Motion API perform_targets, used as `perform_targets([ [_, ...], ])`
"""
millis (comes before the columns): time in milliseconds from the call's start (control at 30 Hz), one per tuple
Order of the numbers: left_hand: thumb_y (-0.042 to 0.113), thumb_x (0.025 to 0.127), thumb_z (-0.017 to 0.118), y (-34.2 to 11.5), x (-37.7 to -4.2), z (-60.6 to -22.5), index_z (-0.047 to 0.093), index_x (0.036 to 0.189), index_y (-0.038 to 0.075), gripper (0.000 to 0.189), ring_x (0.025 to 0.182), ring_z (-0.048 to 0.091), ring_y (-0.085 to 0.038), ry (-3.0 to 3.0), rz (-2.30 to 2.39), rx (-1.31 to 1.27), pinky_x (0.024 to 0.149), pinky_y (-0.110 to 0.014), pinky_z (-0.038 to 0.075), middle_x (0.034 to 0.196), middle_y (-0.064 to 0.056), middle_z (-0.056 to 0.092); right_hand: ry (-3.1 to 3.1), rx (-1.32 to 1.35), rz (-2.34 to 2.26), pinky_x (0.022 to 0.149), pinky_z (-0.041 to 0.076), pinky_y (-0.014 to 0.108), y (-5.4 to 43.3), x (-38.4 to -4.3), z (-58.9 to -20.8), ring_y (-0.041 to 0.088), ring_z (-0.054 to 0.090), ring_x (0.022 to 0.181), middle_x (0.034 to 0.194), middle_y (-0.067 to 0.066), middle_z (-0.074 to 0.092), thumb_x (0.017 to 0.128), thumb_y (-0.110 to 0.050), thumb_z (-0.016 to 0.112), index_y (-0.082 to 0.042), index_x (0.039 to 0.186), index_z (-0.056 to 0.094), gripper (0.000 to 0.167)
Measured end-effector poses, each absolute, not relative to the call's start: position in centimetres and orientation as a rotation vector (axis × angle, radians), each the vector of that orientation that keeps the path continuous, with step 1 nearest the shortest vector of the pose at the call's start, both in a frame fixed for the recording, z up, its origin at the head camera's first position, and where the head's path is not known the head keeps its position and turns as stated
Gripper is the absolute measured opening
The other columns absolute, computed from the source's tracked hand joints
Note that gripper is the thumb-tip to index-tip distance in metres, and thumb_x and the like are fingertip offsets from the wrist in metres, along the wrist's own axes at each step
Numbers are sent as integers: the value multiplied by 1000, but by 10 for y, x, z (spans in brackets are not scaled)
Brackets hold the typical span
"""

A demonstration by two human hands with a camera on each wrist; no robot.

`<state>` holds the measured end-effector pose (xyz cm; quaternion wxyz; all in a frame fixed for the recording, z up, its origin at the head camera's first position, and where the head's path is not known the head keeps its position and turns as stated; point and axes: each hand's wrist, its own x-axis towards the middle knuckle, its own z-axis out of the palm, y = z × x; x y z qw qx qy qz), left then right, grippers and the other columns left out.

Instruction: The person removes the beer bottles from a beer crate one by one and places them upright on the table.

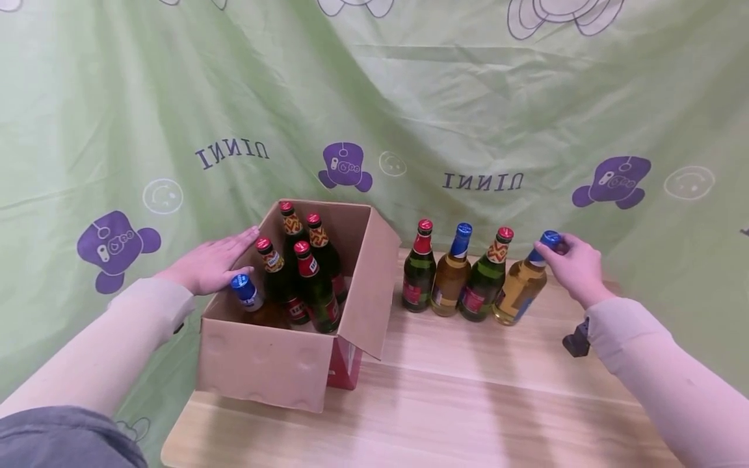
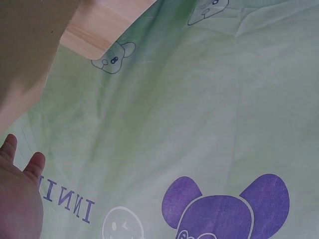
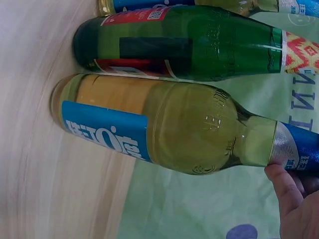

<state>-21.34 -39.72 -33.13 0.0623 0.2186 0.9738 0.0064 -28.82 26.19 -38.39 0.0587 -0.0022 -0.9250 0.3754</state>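
My right hand (image 1: 577, 265) pinches the blue-foiled neck of a clear beer bottle (image 1: 519, 291), the rightmost in a row on the table. In the right wrist view, fingers (image 3: 285, 186) touch that neck, and the bottle's blue label shows. Straight-fingered, my left hand (image 1: 212, 265) lies along the left rim of an open cardboard box (image 1: 263, 364). Several red-capped green bottles (image 1: 318, 296) stand inside the box. A blue-capped bottle (image 1: 247, 292) is in its left corner, close under my left thumb; its lower part is hidden.
Left of the held bottle stand a green bottle (image 1: 484, 286), a clear blue-capped bottle (image 1: 450, 281) and another green bottle (image 1: 419, 276). The box's right flap (image 1: 374, 292) hangs outward toward them. A green printed cloth (image 1: 409, 97) hangs behind the wooden table (image 1: 433, 403).
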Motion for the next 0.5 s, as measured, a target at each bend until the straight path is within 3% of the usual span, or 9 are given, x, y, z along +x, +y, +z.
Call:
perform_targets([
  [233, 36, 107, 54, -398, -213, -331, 23, 161, -7, 76, 150, 27, -48, 2946, 22, 644, 119, -61, 26, 167, -27, 20, -2793, -3, 1145, 68, 48, 20, 254, -292, -382, 41, 65, 99, 118, 36, 65, 105, -42, 57, 15, 135, 54, 65],
  [367, 35, 107, 54, -397, -213, -331, 23, 160, -7, 75, 150, 26, -47, 2946, 28, 660, 119, -60, 26, 167, -27, 19, -2833, 39, 1127, 81, 54, 42, 258, -293, -379, 46, 63, 102, 118, 37, 62, 105, -40, 58, 16, 131, 53, 62],
  [500, 36, 107, 54, -396, -214, -330, 23, 160, -7, 75, 150, 27, -47, 2940, 31, 667, 119, -60, 26, 167, -27, 20, -2884, 75, 1200, 97, 48, 62, 258, -299, -366, 53, 54, 116, 132, 40, 53, 105, -43, 55, 16, 142, 42, 71],
])
